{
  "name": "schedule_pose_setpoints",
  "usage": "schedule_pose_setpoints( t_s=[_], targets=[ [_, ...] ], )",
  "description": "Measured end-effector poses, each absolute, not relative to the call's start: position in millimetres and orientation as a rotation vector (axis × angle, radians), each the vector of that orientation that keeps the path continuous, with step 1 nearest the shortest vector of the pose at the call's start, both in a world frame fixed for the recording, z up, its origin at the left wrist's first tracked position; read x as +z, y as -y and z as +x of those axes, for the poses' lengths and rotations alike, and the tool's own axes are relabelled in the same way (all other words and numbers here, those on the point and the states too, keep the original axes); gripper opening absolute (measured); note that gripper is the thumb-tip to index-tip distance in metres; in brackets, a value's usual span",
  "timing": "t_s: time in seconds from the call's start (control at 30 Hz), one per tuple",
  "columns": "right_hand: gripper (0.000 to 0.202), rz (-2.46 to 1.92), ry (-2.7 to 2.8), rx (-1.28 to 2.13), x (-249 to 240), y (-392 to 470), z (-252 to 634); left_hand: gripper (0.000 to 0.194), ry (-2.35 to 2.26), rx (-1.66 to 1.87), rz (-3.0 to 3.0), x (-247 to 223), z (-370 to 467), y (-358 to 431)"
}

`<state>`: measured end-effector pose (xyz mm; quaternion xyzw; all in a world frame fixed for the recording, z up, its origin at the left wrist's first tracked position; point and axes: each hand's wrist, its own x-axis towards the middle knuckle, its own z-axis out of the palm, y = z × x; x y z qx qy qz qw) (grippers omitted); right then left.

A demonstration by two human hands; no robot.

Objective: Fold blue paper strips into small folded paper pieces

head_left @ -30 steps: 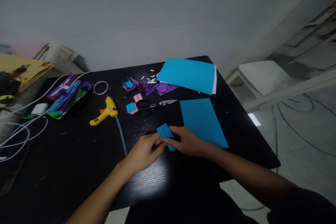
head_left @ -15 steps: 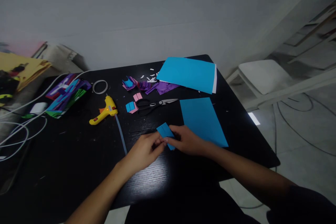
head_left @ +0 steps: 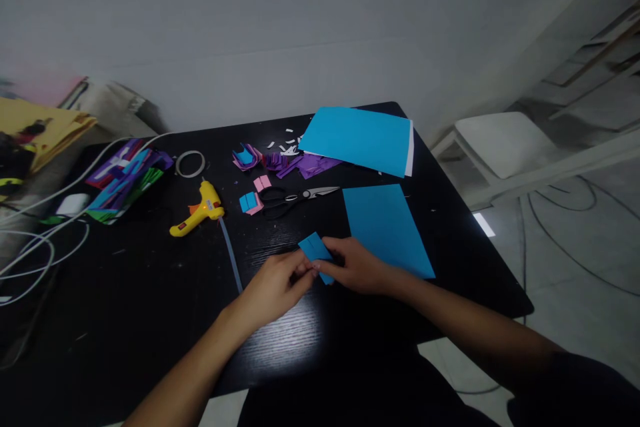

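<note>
Between my two hands, over the near middle of the table, is a small folded piece of blue paper (head_left: 315,247) with a crease line across it. My left hand (head_left: 275,285) pinches its lower left side, fingers closed. My right hand (head_left: 357,267) grips it from the right, thumb across the front and fingers behind. Part of the paper is covered by the fingers. A flat blue sheet (head_left: 387,223) lies just beyond my right hand. Black-handled scissors (head_left: 300,198) rest farther back, beside small folded blue (head_left: 248,202) and pink (head_left: 261,183) paper pieces.
A yellow glue gun (head_left: 205,207) with a glue stick (head_left: 230,253) lies left of my hands. Behind are a tape roll (head_left: 190,164), purple paper scraps (head_left: 317,165) and stacked blue sheets (head_left: 360,137). White cables (head_left: 50,247) run along the left; a white stool (head_left: 503,143) stands right.
</note>
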<state>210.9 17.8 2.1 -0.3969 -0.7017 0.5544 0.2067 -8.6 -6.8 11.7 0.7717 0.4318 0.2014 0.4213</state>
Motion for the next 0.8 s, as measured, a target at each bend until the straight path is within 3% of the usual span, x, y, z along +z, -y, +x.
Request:
schedule_pose_setpoints(
  t_s=[0.8],
  targets=[
    [0.013,-1.051,1.931,1.529,1.4,-17.0,210.6,0.017,-1.091,0.488,1.957,16.1,-8.5,6.7]
  ],
)
